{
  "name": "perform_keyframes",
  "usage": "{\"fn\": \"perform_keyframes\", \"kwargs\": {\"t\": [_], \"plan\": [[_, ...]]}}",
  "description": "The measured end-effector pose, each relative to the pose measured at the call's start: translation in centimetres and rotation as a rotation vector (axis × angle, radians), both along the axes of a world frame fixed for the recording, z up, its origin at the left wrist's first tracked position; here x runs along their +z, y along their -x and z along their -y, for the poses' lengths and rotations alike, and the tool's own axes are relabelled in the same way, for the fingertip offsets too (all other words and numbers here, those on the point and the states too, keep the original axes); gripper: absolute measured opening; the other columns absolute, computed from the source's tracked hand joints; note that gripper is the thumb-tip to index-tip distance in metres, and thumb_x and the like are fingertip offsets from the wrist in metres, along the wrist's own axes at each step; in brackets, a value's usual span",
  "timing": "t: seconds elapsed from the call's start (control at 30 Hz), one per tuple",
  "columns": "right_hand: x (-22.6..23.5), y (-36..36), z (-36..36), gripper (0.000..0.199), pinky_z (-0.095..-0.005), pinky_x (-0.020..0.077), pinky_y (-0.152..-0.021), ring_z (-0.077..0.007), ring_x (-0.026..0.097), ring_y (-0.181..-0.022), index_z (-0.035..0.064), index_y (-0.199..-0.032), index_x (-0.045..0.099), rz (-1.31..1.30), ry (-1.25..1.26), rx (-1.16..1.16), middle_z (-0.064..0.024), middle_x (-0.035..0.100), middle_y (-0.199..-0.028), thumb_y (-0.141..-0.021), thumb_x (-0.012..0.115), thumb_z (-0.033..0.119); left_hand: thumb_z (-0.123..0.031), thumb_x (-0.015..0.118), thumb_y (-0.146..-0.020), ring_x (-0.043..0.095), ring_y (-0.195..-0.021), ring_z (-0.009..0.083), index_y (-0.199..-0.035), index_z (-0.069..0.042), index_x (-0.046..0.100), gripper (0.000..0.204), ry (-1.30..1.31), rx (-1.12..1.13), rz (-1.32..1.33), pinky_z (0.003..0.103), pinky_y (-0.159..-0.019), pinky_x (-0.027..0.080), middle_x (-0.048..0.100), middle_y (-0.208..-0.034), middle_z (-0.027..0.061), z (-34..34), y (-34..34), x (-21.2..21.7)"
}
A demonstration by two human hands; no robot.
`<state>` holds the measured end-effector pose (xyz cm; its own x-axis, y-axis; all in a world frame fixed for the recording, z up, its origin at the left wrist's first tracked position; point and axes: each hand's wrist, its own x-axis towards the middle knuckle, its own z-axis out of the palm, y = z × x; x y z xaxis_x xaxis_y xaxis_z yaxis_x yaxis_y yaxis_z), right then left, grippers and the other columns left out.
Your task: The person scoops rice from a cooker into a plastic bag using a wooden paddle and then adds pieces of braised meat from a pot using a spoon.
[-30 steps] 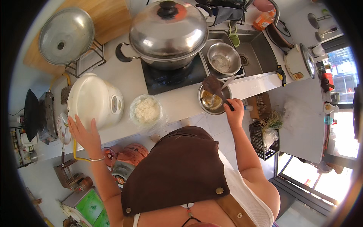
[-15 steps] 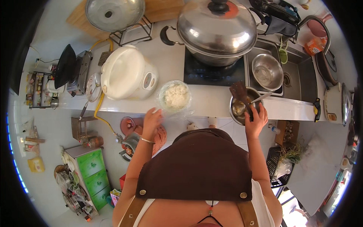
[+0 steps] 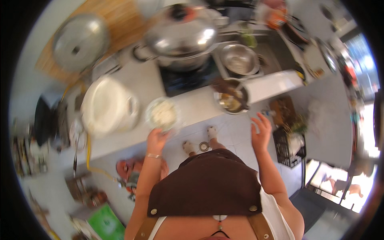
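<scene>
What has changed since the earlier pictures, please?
The right hand has let go of the brown spatula and drawn back from the metal bowl. The left hand has moved right, from the white cooker to the near edge of the rice bowl; blur hides whether it grips. The spatula stays in the metal bowl, the big pot on the cooktop.

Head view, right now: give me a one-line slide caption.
Left hand at the bowl of white food; right hand, empty, apart from the spatula resting in the metal bowl.
</scene>
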<state>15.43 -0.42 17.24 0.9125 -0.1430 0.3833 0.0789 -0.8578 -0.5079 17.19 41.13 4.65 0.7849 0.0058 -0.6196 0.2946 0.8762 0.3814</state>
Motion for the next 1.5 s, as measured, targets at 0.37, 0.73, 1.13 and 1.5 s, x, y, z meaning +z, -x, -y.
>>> {"fn": "perform_keyframes", "kwargs": {"t": [0.37,0.73,1.13,1.5], "plan": [[-3.3,5.3,15.9,0.021,-0.0391,0.0443,-0.091,-0.0309,0.055,-0.107,0.0069,-0.095,0.067,-0.041,-0.344,-0.259,-0.0102,0.062,-0.113,-0.076,0.062,0.001,-0.003,0.052,-0.07,0.052,-0.114,0.0345,-0.128,-0.001,0.044,0.058,-0.211,-0.136,0.083,0.051,-0.093,0.046,0.053,-0.124,0.0165,11.1,2.3,12.4],[-1.6,2.8,38.4,0.019,-0.0305,0.0502,-0.071,-0.0212,0.062,-0.084,0.0027,-0.1,0.066,-0.126,-0.606,-0.317,-0.0108,0.064,-0.099,-0.083,0.057,0.001,-0.01,0.053,-0.07,0.053,-0.112,0.0365,-0.128,-0.001,0.046,0.059,-0.165,-0.426,0.168,0.054,-0.094,0.044,0.055,-0.123,0.0161,39.5,-3.3,17.1],[5.5,-12.4,46.8,0.023,-0.0302,0.0498,-0.072,-0.0217,0.061,-0.083,0.0016,-0.104,0.063,-0.043,-0.469,-0.09,-0.0111,0.062,-0.102,-0.082,0.058,0.0,-0.007,0.048,-0.078,0.053,-0.113,0.0343,-0.126,0.006,0.042,0.05,-0.195,-0.894,0.41,0.052,-0.098,0.042,0.054,-0.123,0.0185,52.2,-14.4,12.7],[14.9,-24.7,62.2,0.03,-0.0338,0.0496,-0.078,-0.025,0.062,-0.087,0.0034,-0.108,0.063,-0.048,-0.095,-0.259,-0.014,0.063,-0.101,-0.078,0.063,0.008,-0.006,0.049,-0.076,0.055,-0.109,0.0324,-0.126,0.005,0.043,0.052,0.052,-0.81,0.176,0.048,-0.099,0.042,0.055,-0.121,0.0174,60.4,-23.6,12.7]]}}
